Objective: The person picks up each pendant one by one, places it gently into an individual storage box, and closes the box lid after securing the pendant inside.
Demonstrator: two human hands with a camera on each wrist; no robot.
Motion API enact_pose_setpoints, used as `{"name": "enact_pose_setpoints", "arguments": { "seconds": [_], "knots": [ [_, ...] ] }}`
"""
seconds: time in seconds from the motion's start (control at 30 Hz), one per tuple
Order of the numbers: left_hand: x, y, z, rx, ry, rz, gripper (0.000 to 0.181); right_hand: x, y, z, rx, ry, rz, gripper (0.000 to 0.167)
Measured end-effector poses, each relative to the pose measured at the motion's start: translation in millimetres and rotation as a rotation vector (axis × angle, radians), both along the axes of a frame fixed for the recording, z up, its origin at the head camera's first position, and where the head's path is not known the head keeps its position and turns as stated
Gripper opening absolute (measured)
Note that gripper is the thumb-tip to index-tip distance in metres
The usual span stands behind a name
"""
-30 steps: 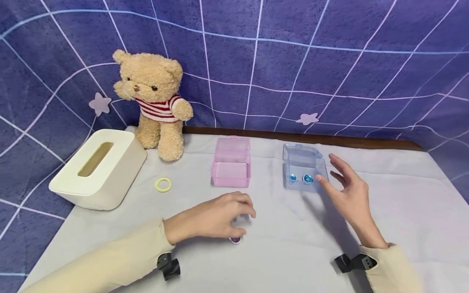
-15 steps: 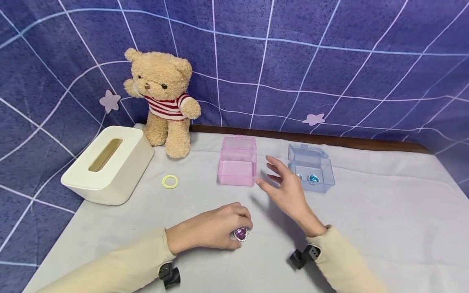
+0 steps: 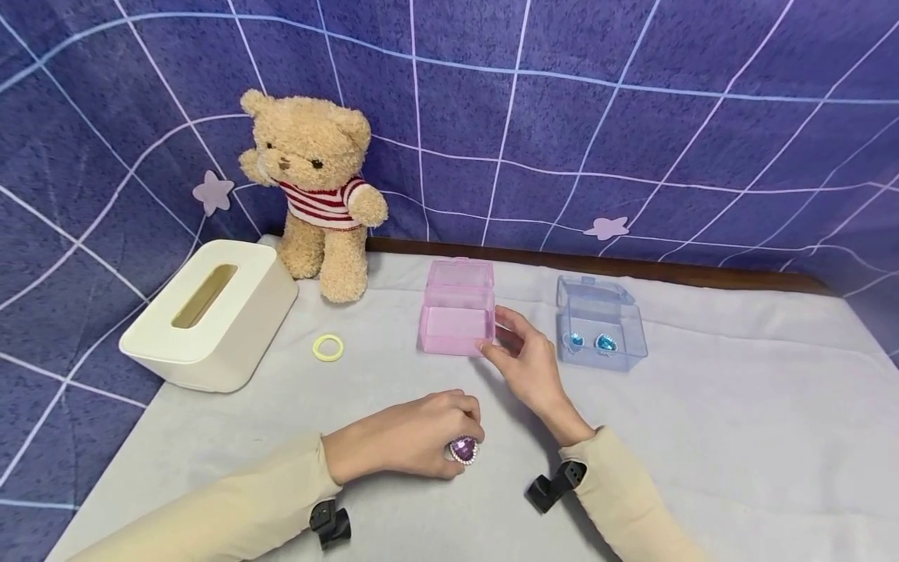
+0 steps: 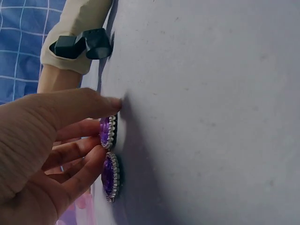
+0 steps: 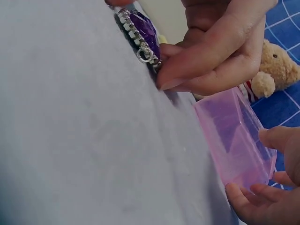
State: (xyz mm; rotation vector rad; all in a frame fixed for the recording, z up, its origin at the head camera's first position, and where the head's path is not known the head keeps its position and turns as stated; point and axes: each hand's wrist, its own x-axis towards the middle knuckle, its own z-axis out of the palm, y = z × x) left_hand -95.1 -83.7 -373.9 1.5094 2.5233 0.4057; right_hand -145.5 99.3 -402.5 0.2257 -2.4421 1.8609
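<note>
Head view: lower centre, left hand (image 3: 414, 437), fingers curled, is pinching one of two purple gem pendants (image 4: 107, 133); mid-frame, right hand (image 3: 531, 368) is gripping pink box (image 3: 456, 345), no gem showing inside; right of centre, blue gems (image 3: 606, 343) are already sitting in blue box (image 3: 636, 336).

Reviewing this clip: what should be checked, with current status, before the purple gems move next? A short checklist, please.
1. First purple gem held: ok, pinched in the left hand.
2. Second purple gem held: cannot tell; it shows just beside the first in the left wrist view.
3. Pink box open: ok, its lid is tipped back.
4. Pink box steadied: ok, the right hand grips its near right corner.
5. Purple gems inside the pink box: not ok, both are outside.
6. Blue gems inside the blue box: ok, two show.
</note>
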Motion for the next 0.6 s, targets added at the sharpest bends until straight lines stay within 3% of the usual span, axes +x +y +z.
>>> {"name": "enact_pose_setpoints", "arguments": {
  "seconds": [0.6],
  "knots": [
    [-0.1,1.3,1.3,-0.005,-0.002,-0.005,0.013,-1.0,1.5,0.1,0.02,0.032,0.026,0.054]
  ]
}}
